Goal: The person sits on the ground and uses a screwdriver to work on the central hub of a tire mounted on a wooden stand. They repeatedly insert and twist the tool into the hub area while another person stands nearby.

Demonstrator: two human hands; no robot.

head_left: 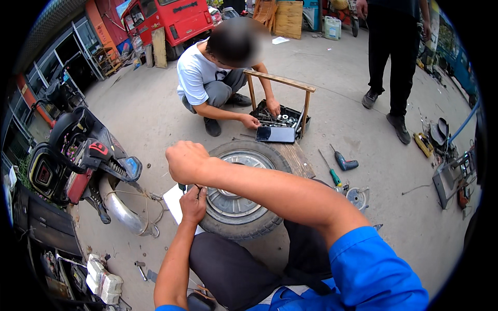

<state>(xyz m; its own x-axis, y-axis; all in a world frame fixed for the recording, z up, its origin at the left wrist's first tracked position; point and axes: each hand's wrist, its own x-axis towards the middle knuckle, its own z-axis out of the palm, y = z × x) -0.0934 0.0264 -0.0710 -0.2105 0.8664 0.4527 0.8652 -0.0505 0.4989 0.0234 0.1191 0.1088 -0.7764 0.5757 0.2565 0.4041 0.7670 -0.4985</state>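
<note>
A wheel with a black tyre point(241, 229) and a grey metal hub point(236, 207) lies flat on the ground in front of my knees. Over its left side, my right hand point(185, 161) is closed in a fist, the arm reaching across from the right. Just below it, my left hand point(193, 206) pinches with thumb and fingers. A small dark piece point(182, 187) shows between the two hands; its kind and what my right fist holds are hidden. Under my left hand, a white sheet point(173, 202) sticks out beside the tyre.
Across the wheel, a person in a white shirt point(193, 72) squats, hands in a wooden-handled toolbox point(306, 122) with a phone point(275, 135) on its edge. A green screwdriver point(332, 170) and drill point(346, 161) lie right. Another person point(394, 57) stands far right; a scooter point(85, 155) is left.
</note>
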